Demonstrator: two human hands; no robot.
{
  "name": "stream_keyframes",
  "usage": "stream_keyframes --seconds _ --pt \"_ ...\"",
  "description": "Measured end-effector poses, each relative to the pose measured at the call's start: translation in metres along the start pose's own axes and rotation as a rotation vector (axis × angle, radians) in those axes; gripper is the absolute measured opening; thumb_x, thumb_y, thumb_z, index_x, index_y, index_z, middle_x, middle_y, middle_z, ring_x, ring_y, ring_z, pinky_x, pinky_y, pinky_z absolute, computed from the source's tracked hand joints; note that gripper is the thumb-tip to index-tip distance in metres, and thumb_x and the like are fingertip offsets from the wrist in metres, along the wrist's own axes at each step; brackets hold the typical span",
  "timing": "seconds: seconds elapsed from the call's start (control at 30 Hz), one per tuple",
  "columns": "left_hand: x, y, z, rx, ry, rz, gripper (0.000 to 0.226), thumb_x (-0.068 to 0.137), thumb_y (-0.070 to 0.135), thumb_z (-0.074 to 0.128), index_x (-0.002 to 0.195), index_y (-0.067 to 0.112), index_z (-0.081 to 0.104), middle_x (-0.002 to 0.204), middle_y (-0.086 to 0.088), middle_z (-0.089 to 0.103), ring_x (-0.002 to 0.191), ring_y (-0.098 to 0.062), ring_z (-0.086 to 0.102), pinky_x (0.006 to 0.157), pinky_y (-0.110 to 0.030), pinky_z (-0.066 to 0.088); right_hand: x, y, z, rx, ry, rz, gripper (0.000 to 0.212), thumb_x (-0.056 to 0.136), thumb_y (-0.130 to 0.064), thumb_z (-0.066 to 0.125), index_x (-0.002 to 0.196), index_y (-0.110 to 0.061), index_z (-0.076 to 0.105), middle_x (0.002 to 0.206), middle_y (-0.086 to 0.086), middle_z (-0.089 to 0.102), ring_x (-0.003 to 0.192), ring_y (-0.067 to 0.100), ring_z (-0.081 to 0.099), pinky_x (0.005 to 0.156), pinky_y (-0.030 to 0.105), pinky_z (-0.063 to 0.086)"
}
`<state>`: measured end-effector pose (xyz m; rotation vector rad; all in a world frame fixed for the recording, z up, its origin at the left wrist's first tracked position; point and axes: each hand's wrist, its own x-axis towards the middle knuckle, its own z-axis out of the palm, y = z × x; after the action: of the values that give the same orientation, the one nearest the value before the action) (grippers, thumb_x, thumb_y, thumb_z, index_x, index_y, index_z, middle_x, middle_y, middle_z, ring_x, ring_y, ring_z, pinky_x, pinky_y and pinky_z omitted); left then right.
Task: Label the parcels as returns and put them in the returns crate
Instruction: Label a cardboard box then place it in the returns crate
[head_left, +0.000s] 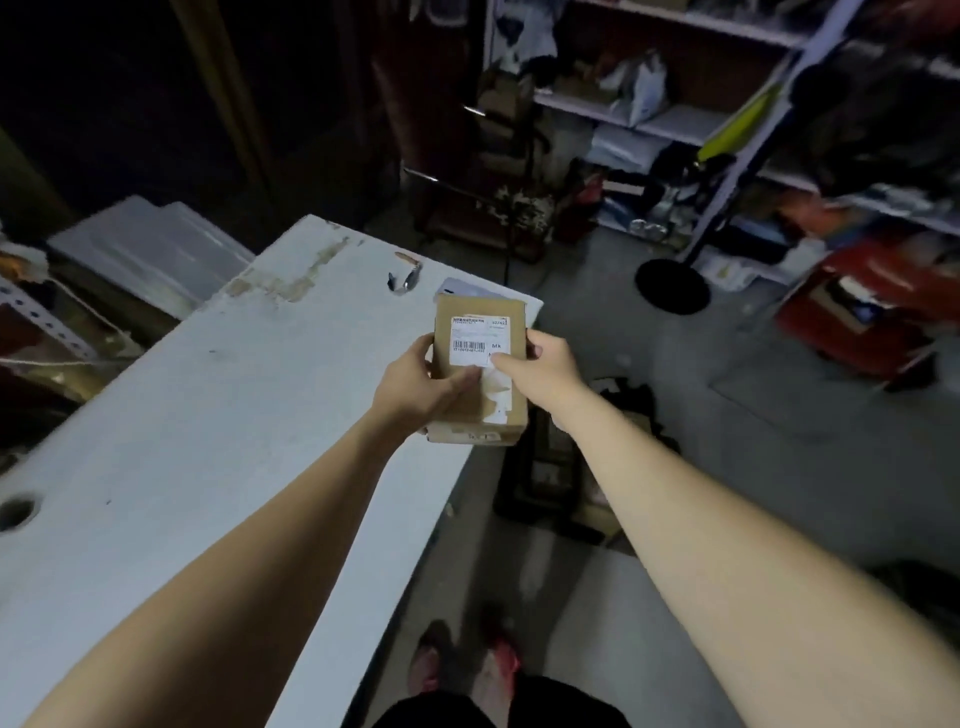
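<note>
One brown parcel: you are holding it over the surface edge, left hand gripping one side, right hand the other, thumb on label.

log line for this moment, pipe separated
parcel: held at table edge | left hand: grips left side | right hand: grips right side, thumb on label

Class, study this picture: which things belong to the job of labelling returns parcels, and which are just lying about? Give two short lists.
For the job: cardboard parcel, gripped by left hand and right hand; white label; dark crate on the floor, possibly for returns.
Lying about: small metal object; translucent tub; red box; shelves.
</note>
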<state>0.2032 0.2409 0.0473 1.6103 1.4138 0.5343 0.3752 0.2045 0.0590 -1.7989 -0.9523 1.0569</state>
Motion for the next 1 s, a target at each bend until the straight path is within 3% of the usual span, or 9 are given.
stream_keyframes --seconds 0.13,0.37,0.5,0.67,0.73,0.87,1.0 --pt "-0.007 0.036 0.042 0.054 -0.143 0.101 0.070 0.081 0.052 0.074 0.141 0.031 0.045 0.115 0.003 0.060 0.101 -0.024 0.065 0.077 -0.049 0.061 -0.033 0.024 -0.052 0.044 0.177 0.028 0.022 0.084 -0.020 0.072 0.101 -0.033 0.069 0.097 -0.017 0.071 0.094 0.009 0.068 0.084 0.031 0.057" --pt "-0.056 0.104 0.152 0.163 -0.341 0.300 0.066 0.078 0.055 0.074 0.132 0.024 0.052 0.109 0.013 0.059 0.105 -0.017 0.062 0.094 -0.041 0.054 -0.115 0.078 -0.165 0.056 0.495 0.127 0.030 0.077 -0.032 0.070 0.106 -0.036 0.071 0.095 -0.020 0.072 0.087 0.005 0.068 0.080 0.035 0.060" --pt "-0.108 0.140 0.222 0.197 -0.456 0.356 0.065 0.079 0.055 0.075 0.131 0.024 0.052 0.110 0.010 0.061 0.101 -0.017 0.062 0.088 -0.043 0.057 -0.177 0.115 -0.229 0.066 0.641 0.159 0.034 0.079 -0.032 0.070 0.112 -0.035 0.070 0.102 -0.019 0.072 0.091 0.005 0.067 0.081 0.032 0.059" --pt "-0.184 0.174 0.307 0.209 -0.634 0.439 0.055 0.081 0.053 0.075 0.125 0.027 0.053 0.113 0.008 0.063 0.099 -0.015 0.061 0.087 -0.030 0.053 -0.263 0.168 -0.299 0.083 0.824 0.236 0.032 0.072 -0.038 0.068 0.104 -0.038 0.070 0.095 -0.022 0.072 0.088 0.004 0.068 0.082 0.034 0.059" --pt "-0.213 0.186 0.340 0.224 -0.697 0.481 0.058 0.080 0.055 0.074 0.127 0.030 0.052 0.109 0.009 0.062 0.101 -0.017 0.063 0.088 -0.033 0.054 -0.298 0.187 -0.324 0.086 0.896 0.271 0.033 0.071 -0.041 0.067 0.104 -0.038 0.069 0.095 -0.022 0.072 0.087 0.005 0.068 0.081 0.035 0.059" --pt "-0.271 0.208 0.404 0.285 -0.828 0.588 0.067 0.079 0.059 0.073 0.135 0.032 0.048 0.113 0.009 0.060 0.104 -0.020 0.061 0.095 -0.042 0.053 -0.369 0.217 -0.368 0.085 1.021 0.328 0.034 0.080 -0.035 0.068 0.114 -0.031 0.069 0.100 -0.018 0.071 0.092 0.007 0.066 0.078 0.025 0.052" --pt "-0.327 0.229 0.463 0.293 -0.979 0.666 0.061 0.079 0.060 0.072 0.130 0.037 0.048 0.111 0.009 0.059 0.103 -0.024 0.063 0.090 -0.046 0.056 -0.431 0.248 -0.399 0.196 1.187 0.390 0.041 0.076 -0.039 0.066 0.116 -0.031 0.068 0.108 -0.014 0.072 0.098 0.011 0.066 0.089 0.032 0.055"
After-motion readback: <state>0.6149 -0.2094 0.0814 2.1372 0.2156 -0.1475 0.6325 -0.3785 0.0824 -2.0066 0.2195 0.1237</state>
